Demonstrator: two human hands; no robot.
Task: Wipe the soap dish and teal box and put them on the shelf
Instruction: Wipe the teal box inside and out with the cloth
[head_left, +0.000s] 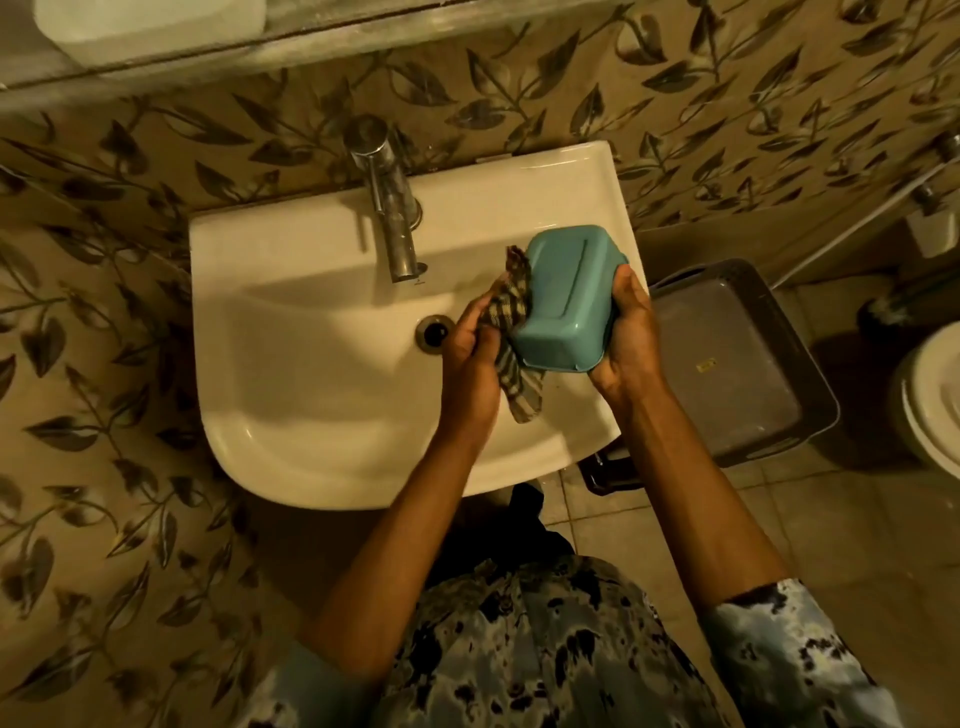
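Leaf-patterned tiles (727, 119), white sink (291, 364)

Teal box (566, 301); checked cloth (511, 312); white basin (291, 364); leaf-patterned tiles (104, 364).

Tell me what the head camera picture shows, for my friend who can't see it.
A person holds an upside-down teal box over a white sink with the right hand, while the left hand presses a checked cloth against its side. A metal tap stands behind the basin, and a grey tray sits to the right.
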